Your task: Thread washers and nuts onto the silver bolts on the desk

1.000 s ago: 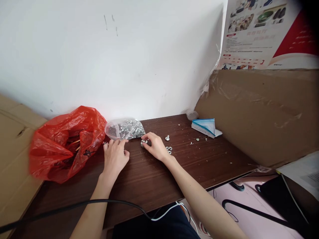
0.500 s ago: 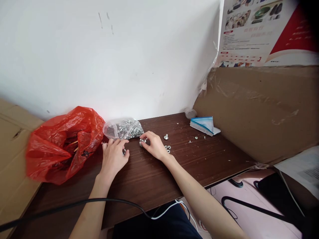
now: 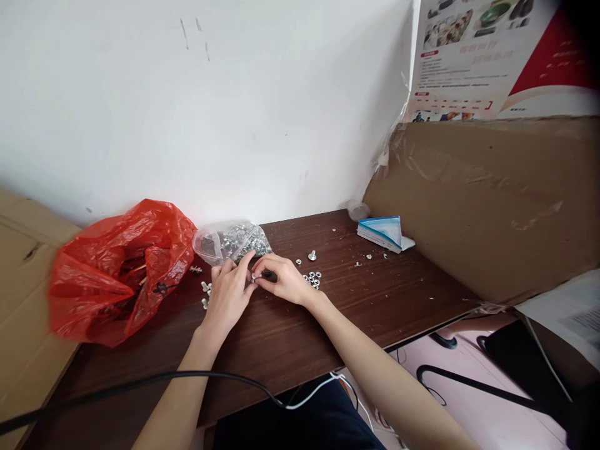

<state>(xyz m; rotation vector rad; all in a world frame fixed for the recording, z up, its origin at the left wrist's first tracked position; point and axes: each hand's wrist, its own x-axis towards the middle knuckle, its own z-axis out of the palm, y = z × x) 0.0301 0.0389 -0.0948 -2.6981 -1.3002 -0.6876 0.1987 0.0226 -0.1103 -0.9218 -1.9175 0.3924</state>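
Observation:
My left hand (image 3: 228,292) and my right hand (image 3: 284,280) meet over the table, fingertips almost touching. Between them is a small silver metal piece (image 3: 254,277), pinched by both; the fingers cover too much of it to tell a screw from a nut. Several loose screws (image 3: 205,287) lie left of my left hand, partly hidden by it. On the right, beside my right wrist, several metal nuts (image 3: 312,280) form a small cluster, with a single nut (image 3: 299,262) behind. A wide-headed screw (image 3: 312,255) stands on its head a little farther back.
A clear plastic bag (image 3: 234,242) full of metal hardware lies behind my hands. Left of it sits a red plastic bag (image 3: 107,275). A blue-and-white packet (image 3: 380,232) rests by the cardboard (image 3: 492,206) at right. A black cable (image 3: 154,376) crosses the near side.
My hands have come together, the left moving right and the right moving slightly left. Loose screws at left and more nuts at right are now uncovered.

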